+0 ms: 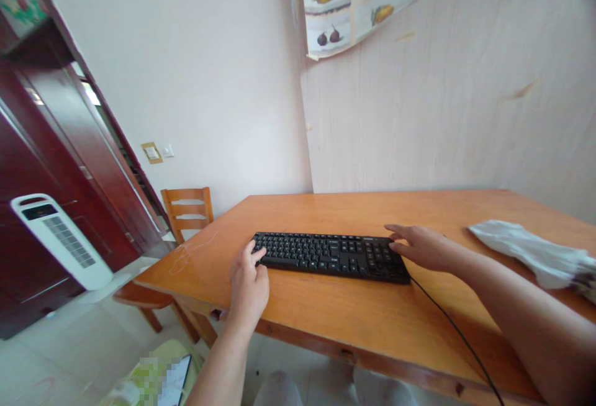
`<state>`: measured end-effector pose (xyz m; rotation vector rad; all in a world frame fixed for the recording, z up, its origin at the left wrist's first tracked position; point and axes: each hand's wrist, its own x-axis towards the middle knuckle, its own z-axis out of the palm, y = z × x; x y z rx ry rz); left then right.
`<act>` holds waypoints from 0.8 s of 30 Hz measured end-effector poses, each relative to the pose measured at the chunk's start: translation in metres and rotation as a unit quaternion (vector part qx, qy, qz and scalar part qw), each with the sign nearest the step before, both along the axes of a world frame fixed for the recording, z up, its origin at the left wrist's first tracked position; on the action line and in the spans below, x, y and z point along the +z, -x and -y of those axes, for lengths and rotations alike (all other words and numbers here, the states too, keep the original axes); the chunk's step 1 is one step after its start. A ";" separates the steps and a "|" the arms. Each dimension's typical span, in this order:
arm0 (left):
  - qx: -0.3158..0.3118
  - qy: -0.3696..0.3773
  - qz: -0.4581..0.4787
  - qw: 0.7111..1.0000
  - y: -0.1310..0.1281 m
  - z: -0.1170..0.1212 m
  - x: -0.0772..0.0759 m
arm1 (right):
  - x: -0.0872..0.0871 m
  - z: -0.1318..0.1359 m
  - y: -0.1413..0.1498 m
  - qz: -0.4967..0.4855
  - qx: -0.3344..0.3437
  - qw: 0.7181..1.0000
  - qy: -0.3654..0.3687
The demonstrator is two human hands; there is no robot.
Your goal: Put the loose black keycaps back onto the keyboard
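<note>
A black full-size keyboard [321,254] lies flat on the wooden table, its number pad at the right end. Its black cable [459,331] runs from the right end towards the table's front edge. At the keyboard's left end is my left hand [249,279], fingers apart, with fingertips over the edge and corner keys and the thumb just in front. My right hand [416,244] reaches in at the far right corner, fingers stretched out and thumb apart, touching or just above the number pad side. Neither hand is closed around the keyboard.
The wooden table [363,325] stands against the wall. A crumpled white plastic bag [526,248] lies on its right side. Beyond the left edge are a wooden chair [189,207] and a white tower fan [63,238]. Below, a device [179,381] sits on a greenish surface. Fruit pictures [328,12] hang above.
</note>
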<state>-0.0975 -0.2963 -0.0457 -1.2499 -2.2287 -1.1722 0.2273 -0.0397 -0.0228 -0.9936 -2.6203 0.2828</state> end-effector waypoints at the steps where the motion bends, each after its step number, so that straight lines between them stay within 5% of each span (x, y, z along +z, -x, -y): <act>1: -0.010 0.018 -0.023 1.000 -0.004 0.002 0.002 | 0.000 0.000 0.000 -0.003 0.001 1.000 0.000; 6: 0.019 0.112 -0.024 0.993 -0.016 0.003 0.001 | -0.004 -0.005 0.000 -0.006 0.010 1.000 0.003; 11: 0.075 0.115 -0.034 0.990 -0.022 0.000 -0.003 | -0.005 -0.007 -0.001 0.002 0.009 1.000 0.001; 19: -0.111 0.143 -0.157 0.971 -0.035 0.006 0.007 | -0.001 -0.003 -0.001 0.001 0.008 1.000 0.002; 24: -0.101 0.171 -0.144 0.969 -0.039 0.007 0.008 | -0.006 -0.008 -0.002 -0.010 0.012 1.000 -0.002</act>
